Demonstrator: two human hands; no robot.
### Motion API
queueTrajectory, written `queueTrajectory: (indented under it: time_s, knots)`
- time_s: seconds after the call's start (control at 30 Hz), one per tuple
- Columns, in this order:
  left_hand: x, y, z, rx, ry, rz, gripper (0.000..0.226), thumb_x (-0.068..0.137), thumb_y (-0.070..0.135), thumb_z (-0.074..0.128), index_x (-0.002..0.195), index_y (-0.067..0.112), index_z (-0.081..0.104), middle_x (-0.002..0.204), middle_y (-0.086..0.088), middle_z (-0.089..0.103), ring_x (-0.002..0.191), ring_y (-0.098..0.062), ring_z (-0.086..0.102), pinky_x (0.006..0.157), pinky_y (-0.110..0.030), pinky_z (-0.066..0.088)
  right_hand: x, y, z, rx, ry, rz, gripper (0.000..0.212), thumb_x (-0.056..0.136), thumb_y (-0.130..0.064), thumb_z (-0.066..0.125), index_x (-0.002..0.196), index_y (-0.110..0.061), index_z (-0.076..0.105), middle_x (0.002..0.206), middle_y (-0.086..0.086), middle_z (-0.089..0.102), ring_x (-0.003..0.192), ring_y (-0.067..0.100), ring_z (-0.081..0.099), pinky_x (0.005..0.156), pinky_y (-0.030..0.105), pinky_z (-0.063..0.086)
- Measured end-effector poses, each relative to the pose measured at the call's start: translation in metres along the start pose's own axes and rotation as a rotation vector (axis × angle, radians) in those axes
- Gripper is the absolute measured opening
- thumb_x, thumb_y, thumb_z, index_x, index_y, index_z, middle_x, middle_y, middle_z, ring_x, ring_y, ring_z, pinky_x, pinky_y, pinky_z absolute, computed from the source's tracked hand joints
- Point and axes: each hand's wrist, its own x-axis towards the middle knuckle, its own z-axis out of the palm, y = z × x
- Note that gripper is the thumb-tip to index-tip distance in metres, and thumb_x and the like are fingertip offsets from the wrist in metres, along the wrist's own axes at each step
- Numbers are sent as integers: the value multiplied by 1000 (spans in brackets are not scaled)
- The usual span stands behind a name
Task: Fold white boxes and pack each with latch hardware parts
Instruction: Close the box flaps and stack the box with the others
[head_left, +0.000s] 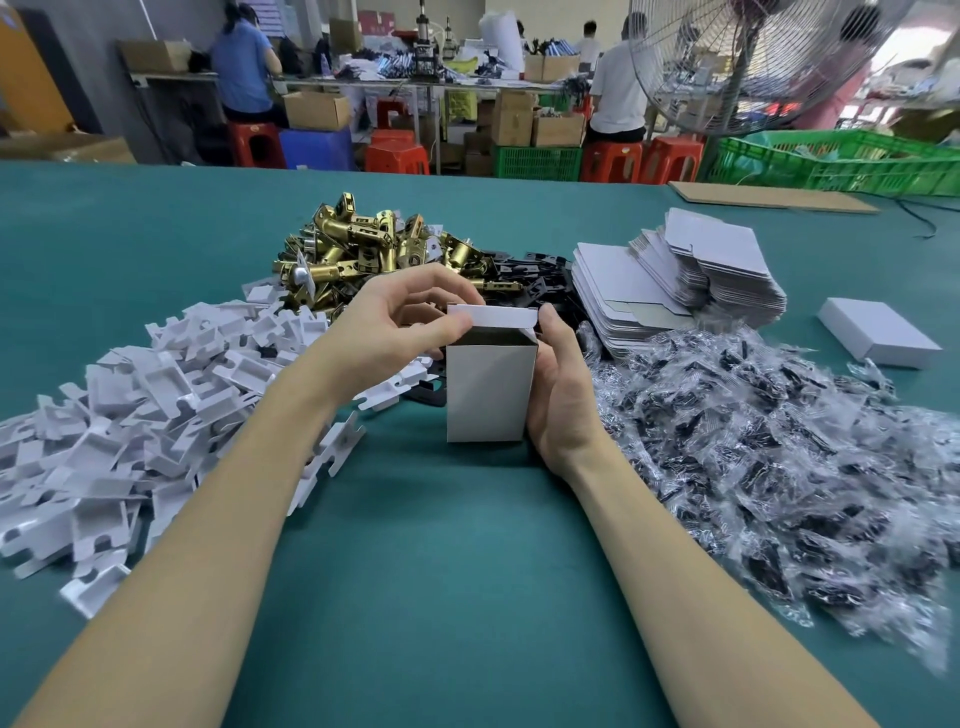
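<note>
Centre, on green table (441, 545): white box (488, 395) upright, top open, lid flap raised. Right hand (563, 395) at 3 o'clock of box, curled round its side, thumb at flap corner. Left hand (400, 327) at 10 o'clock, thumb and fingers pinching top flap. 9 o'clock: white plastic inserts (130, 431). 3 o'clock: bagged black parts (779, 467). 12 o'clock: brass latches (363, 249). 1 o'clock: flat box blanks (675, 280). 2 o'clock: closed box (878, 332).
</note>
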Motion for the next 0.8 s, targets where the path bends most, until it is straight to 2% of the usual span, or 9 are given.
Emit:
queueTrajectory:
  time_s: [0.1,0.27,0.4,0.57,0.7,0.8]
  knots:
    - [0,1,-1,30,1,-1,11,90,23,69,101,24,72,98,0,71,92,-31,67,77,-38,57,0,0,-3,5,-19,-3,74,93,-62,40,135,-6,64,119,19,69,104,31,61,85,39,50]
    - [0,2,1,63,-3,18,17,97,8,68,106,22,69,98,1,69,88,-17,64,68,-33,59,1,3,-5,13,-17,-2,63,91,-53,42,126,-9,69,117,19,70,106,34,60,95,49,46]
    - [0,4,0,103,-45,31,14,93,12,68,100,24,71,104,-6,69,89,-19,66,73,-36,60,0,2,-4,0,0,23,63,83,-49,43,123,-8,70,110,18,67,99,31,57,78,38,50]
    - [-1,3,-3,152,-50,38,15,96,6,70,96,21,72,105,3,73,97,-26,68,76,-36,61,2,1,-5,-31,1,35,74,81,-45,41,134,4,59,112,18,65,94,28,59,78,38,50]
    - [0,2,-5,189,-44,35,12,95,8,71,95,21,72,105,6,74,97,-20,70,76,-39,62,1,1,-5,-36,10,17,73,82,-44,41,132,5,60,108,17,64,87,23,60,72,34,50]
    - [1,2,-7,208,-46,39,10,95,11,73,94,21,73,104,7,75,97,-17,70,76,-39,63,0,1,-3,-33,33,8,67,83,-46,44,124,2,66,108,17,65,91,27,58,74,36,48]
